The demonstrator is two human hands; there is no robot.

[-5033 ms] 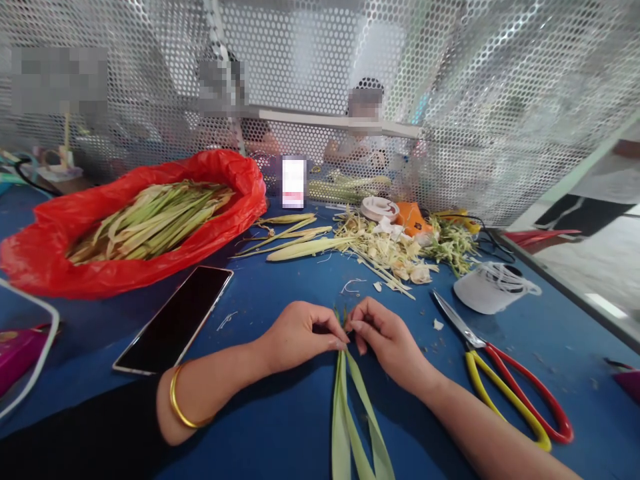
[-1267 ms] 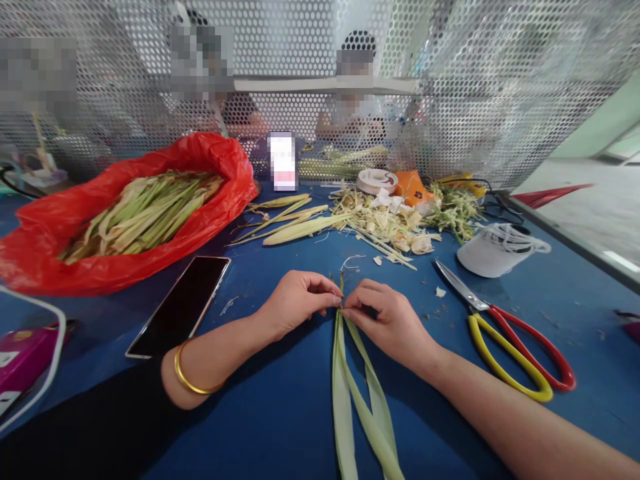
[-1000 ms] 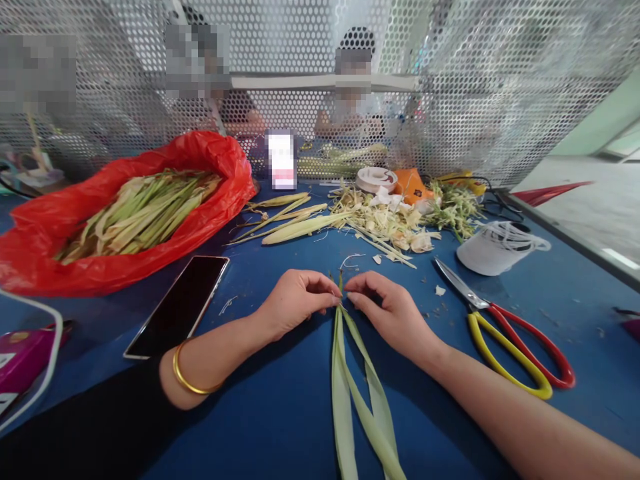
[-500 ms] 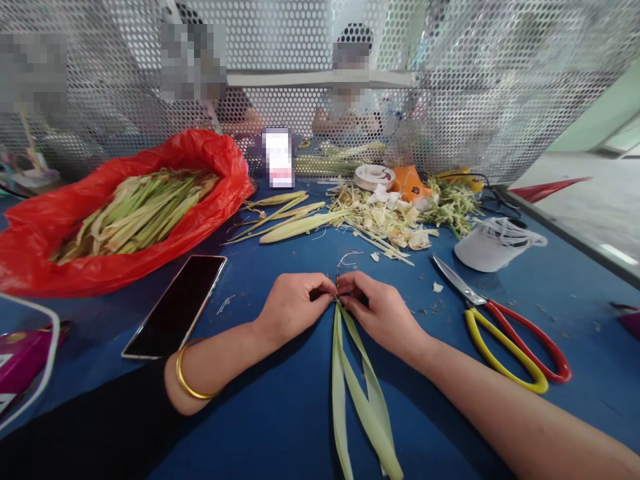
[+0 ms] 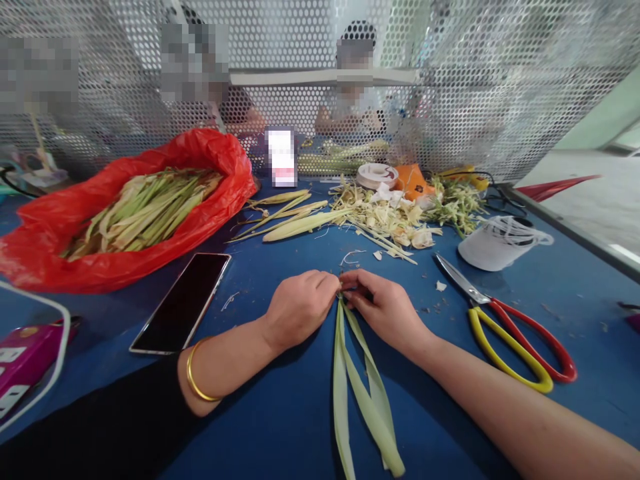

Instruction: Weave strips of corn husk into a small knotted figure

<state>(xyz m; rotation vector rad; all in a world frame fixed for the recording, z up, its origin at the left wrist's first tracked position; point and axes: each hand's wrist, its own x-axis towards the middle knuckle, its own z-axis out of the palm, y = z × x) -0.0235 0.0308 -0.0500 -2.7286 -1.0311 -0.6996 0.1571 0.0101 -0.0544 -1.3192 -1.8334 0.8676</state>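
Head view: over the table (image 5: 270, 420), the left hand (image 5: 303, 310) is closed on the gathered tops of green leaves (image 5: 341, 387); the right hand (image 5: 385, 310) curls there, grip unclear. Lower ends hang loose; work looks partway (any knot is hidden). A red bag (image 5: 120, 268) holds a leaf pile (image 5: 145, 215).

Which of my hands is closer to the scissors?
Right. Your right hand is left of the scissors, with a gap between them. Your left hand is farther left, beyond the right one, at the far end of the leaves.
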